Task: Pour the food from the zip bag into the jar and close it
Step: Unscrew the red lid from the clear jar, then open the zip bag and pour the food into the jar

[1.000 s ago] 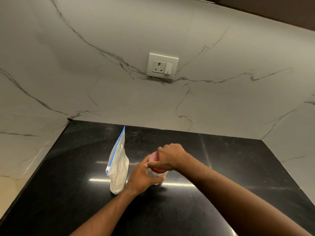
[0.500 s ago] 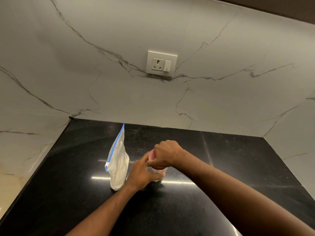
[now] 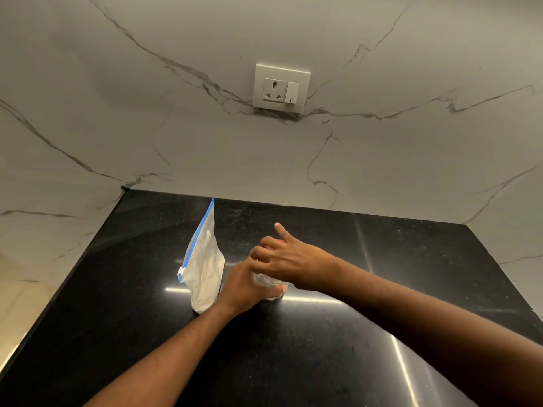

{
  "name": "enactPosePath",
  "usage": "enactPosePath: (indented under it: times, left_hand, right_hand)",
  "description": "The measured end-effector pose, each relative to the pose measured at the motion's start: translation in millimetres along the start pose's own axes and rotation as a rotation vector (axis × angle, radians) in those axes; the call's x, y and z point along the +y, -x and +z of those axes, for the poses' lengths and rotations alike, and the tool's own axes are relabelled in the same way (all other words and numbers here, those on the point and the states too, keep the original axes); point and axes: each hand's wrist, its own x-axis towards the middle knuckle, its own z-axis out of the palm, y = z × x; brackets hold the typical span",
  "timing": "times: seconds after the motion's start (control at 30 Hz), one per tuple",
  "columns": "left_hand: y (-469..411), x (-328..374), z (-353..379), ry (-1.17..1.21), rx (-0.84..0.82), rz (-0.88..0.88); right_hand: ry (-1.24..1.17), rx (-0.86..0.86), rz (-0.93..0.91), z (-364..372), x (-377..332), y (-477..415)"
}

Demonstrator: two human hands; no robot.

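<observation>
Two hands meet at one small clear plastic jar (image 3: 269, 282): left hand (image 3: 245, 286) wraps it, right hand (image 3: 289, 258) covers its top, fingers loosely curled, forefinger extended. One upright blue-zippered clear zip bag (image 3: 204, 267) stands at nine o'clock on one black polished counter (image 3: 323, 348).

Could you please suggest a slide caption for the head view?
Left hand steadies a clear jar on the black counter; right hand works its top beside an upright blue-zip bag.

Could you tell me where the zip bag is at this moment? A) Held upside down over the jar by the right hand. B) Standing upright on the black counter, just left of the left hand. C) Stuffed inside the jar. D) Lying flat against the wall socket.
B: the zip bag stands upright on the black counter, blue seal on top, just left of the left hand, which grips the jar.
</observation>
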Motion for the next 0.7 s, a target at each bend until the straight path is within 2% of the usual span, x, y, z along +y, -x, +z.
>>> enactPosePath:
  times: [0.07, 0.13, 0.27, 0.37, 0.4, 0.5, 0.6, 0.7]
  left_hand:
    - [-0.4, 0.8, -2.3, 0.047, -0.027, 0.004]
    - [0.3, 0.1, -4.5, 0.076, -0.047, 0.000]
    - [0.7, -0.3, -1.6, 0.138, -0.020, -0.027]
    - [1.4, -4.2, 3.4, 0.149, 0.022, -0.017]
    - [1.5, -5.3, 5.3, 0.153, 0.037, -0.017]
    - [4.3, -5.5, 8.9, 0.133, 0.079, -0.016]
    - [6.6, -3.3, 9.4, 0.094, 0.094, -0.019]
    - [7.4, -1.1, 8.3, 0.082, 0.089, -0.026]
  right_hand:
    - [-0.035, 0.125, 0.003, -5.2, 9.2, 8.8]
    - [-0.138, 0.252, 0.100, -1.9, 21.6, 18.8]
    - [-0.723, 0.440, 0.523, 36.8, 32.7, 47.1]
    - [-1.083, 0.691, 0.948, 92.5, 2.3, 58.1]
    - [-1.184, 0.729, 1.060, 110.4, -12.2, 57.8]
    - [-1.340, 0.732, 1.237, 152.0, -48.9, 52.2]
    - [-1.284, 0.671, 1.304, 172.6, -67.2, 47.2]
    - [-1.232, 0.606, 1.296, 177.3, -73.5, 41.9]
